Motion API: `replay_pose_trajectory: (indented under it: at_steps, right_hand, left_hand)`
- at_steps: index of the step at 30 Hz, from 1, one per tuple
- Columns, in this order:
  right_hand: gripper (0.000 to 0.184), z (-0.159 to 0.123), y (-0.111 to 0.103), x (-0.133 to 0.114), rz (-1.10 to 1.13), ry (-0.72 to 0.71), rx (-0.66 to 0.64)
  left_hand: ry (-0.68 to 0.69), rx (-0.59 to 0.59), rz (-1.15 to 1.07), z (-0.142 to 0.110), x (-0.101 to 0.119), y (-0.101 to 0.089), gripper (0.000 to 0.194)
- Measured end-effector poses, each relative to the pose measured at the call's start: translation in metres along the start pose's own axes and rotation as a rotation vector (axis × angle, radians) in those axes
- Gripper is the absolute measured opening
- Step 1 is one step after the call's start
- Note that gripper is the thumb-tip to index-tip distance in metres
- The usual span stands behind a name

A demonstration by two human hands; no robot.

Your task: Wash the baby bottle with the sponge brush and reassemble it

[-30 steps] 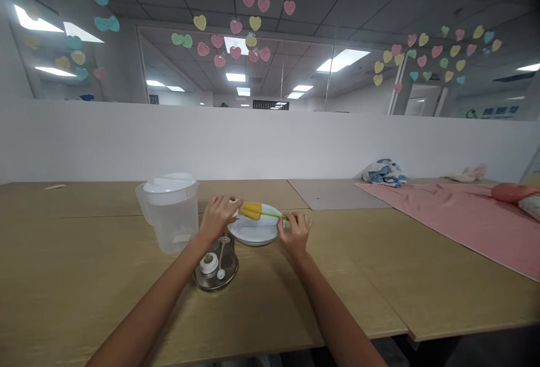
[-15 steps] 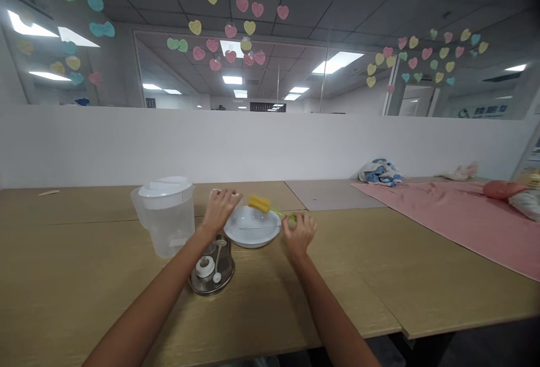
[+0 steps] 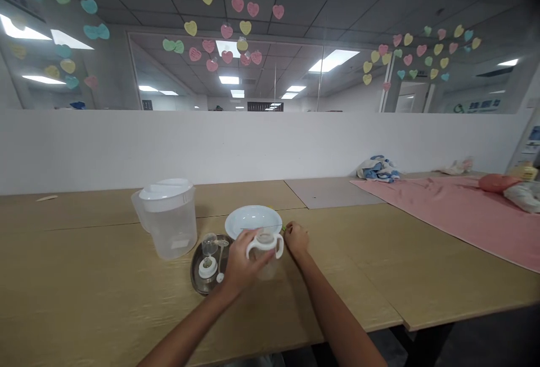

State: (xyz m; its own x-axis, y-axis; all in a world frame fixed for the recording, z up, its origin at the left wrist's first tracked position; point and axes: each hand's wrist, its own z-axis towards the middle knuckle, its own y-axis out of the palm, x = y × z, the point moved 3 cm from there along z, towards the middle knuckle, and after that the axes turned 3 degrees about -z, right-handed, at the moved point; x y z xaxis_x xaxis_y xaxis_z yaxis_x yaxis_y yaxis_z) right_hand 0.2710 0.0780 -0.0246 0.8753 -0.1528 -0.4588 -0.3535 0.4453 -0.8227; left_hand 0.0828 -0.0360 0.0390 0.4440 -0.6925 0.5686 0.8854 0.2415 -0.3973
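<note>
My left hand (image 3: 242,263) is closed around a clear baby bottle (image 3: 266,270) with a white two-handled collar (image 3: 265,241), upright in front of the bowl. My right hand (image 3: 296,239) is low at the right of the white bowl (image 3: 253,209), its fingers closed at the green handle (image 3: 284,227) of a sponge bottle brush. Only a sliver of the brush's yellow sponge head (image 3: 270,207) shows past the bowl's far rim. Left of my left hand, a metal tray (image 3: 196,277) carries a white bottle ring (image 3: 207,267), a clear cap (image 3: 209,244) and a straw piece (image 3: 220,260).
A lidded clear plastic pitcher (image 3: 172,223) stands at the left. Farther right are a pink cloth (image 3: 442,204), a crumpled blue and white cloth (image 3: 378,168) and a red item (image 3: 498,183). A white wall (image 3: 253,148) borders the table's back.
My left hand has come nearer and right with the bottle, from behind the bowl's left side to its front. The brush head has dropped from above the bowl to behind its rim.
</note>
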Motion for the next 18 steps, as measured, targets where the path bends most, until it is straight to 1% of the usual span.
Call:
replay_pose_trajectory:
  at_steps: [3, 6, 9, 11, 12, 14, 15, 16, 17, 18]
  right_hand:
    - [0.02, -0.001, 0.003, -0.003, -0.041, -0.065, -0.045]
    - [0.02, -0.002, 0.004, -0.006, -0.082, -0.118, -0.067]
    - [0.018, -0.004, 0.001, -0.009, -0.13, -0.152, -0.052]
    - [0.021, -0.005, -0.004, -0.011, -0.143, -0.151, 0.003]
    - [0.024, -0.005, -0.007, -0.012, -0.13, -0.147, 0.034]
    - [0.032, -0.007, -0.012, -0.014, -0.045, -0.136, 0.089]
    - [0.037, -0.007, -0.014, -0.014, 0.025, -0.135, 0.109]
    - [0.04, -0.008, -0.016, -0.015, 0.106, -0.141, 0.12]
    - [0.043, -0.009, -0.016, -0.016, 0.189, -0.155, 0.123]
    - [0.045, -0.009, -0.017, -0.017, 0.264, -0.18, 0.113]
  left_hand:
    - [0.058, -0.05, 0.061, -0.01, -0.005, 0.007, 0.043]
    - [0.066, -0.079, 0.179, -0.013, -0.015, 0.009, 0.042]
    - [0.039, -0.113, 0.241, -0.013, -0.021, 0.004, 0.043]
    - [0.036, -0.123, 0.258, -0.011, -0.022, -0.004, 0.048]
    - [0.032, -0.114, 0.265, -0.009, -0.023, -0.01, 0.047]
    - [-0.013, -0.058, 0.314, -0.003, -0.028, -0.024, 0.037]
    - [-0.058, -0.022, 0.374, 0.0, -0.033, -0.031, 0.032]
    - [-0.116, -0.009, 0.471, 0.003, -0.039, -0.038, 0.032]
    - [-0.178, -0.034, 0.594, 0.005, -0.045, -0.043, 0.033]
    - [-0.246, -0.089, 0.72, 0.006, -0.053, -0.046, 0.033]
